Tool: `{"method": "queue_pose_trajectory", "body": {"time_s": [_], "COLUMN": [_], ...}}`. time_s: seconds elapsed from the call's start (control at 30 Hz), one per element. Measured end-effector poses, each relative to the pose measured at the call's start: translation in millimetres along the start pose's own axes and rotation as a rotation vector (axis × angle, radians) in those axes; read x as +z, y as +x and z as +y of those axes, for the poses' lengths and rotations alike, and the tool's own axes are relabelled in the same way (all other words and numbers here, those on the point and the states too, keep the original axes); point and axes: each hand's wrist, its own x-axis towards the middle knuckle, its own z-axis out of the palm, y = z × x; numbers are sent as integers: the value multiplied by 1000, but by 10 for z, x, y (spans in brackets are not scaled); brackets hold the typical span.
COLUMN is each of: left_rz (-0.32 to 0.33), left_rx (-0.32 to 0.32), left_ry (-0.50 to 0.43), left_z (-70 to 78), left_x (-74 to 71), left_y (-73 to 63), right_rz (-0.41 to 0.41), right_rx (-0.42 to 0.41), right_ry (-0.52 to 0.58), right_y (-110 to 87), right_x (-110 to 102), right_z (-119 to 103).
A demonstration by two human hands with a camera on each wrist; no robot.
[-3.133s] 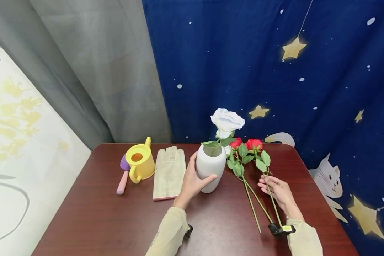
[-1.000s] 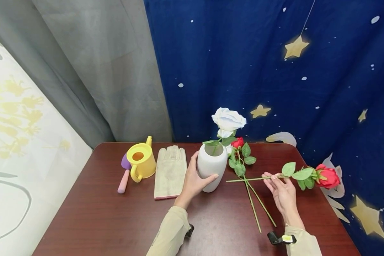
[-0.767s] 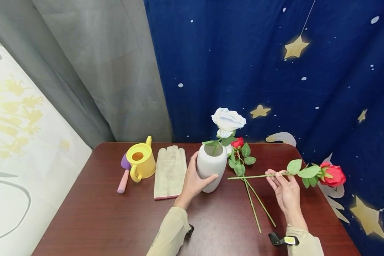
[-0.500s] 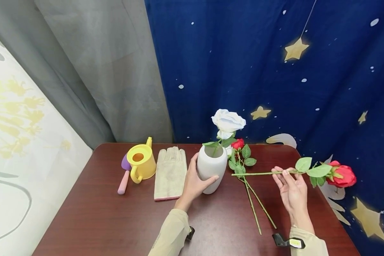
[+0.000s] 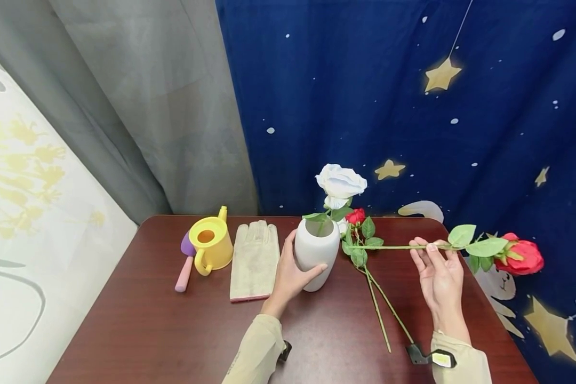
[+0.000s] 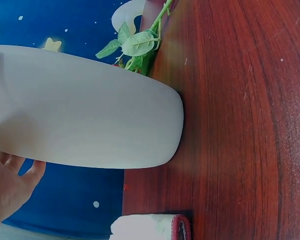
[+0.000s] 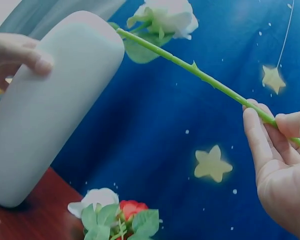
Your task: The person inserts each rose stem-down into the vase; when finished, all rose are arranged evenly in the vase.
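My left hand (image 5: pixel 290 272) grips the side of a white vase (image 5: pixel 317 250) standing upright on the table. A white rose (image 5: pixel 341 181) leans out of the vase's mouth to the right. My right hand (image 5: pixel 440 277) pinches the stem of a red rose (image 5: pixel 520 257) between thumb and fingers. That rose lies nearly level in the air, its bloom to the right and its bare stem end pointing left toward the vase. In the right wrist view the green stem (image 7: pixel 205 77) reaches close to the vase's rim; whether it touches cannot be told.
Another red rose (image 5: pixel 355 215) and a white rose (image 7: pixel 101 199) lie right of the vase, stems crossed. To the left are a work glove (image 5: pixel 255 261), a yellow watering can (image 5: pixel 212 246) and a purple trowel with a pink handle (image 5: pixel 184 274). Curtains hang behind the table (image 5: pixel 173 330).
My right hand has picked the red rose off the table, turned it level, then raised it slightly, moving right and away from me. The left hand stays on the vase.
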Motion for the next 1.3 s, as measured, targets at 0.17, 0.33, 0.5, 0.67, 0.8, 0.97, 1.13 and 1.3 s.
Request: {"method": "queue_pose_trajectory", "body": {"time_s": [0.17, 0.33, 0.5, 0.67, 0.8, 0.97, 1.13, 1.3], "left_rz": [-1, 4, -9, -2, 0, -9, -6, 4], "left_rx": [9, 5, -11, -5, -11, -15, -10, -12], "left_ry": [2, 8, 23, 25, 31, 28, 20, -1], "left_z": [-3, -2, 7, 13, 8, 12, 4, 1], "left_x": [-3, -3, 3, 0, -8, 8, 19, 7], "left_y": [-2, -10, -7, -6, -18, -14, -14, -31], "right_rz": [0, -30, -28, -30, -28, -33, -63, -93], "right_rx": [-23, -52, -94, -90, -79, -99, -123, -139], "right_ry": [2, -28, -71, -26, -20, -62, -119, -210], "right_y": [40, 71, 116, 151, 161, 177, 199, 210], "right_x": [101, 202, 306, 379, 427, 470, 519, 586], "right_z": [-10, -26, -34, -19, -1, -13, -17, 2]}}
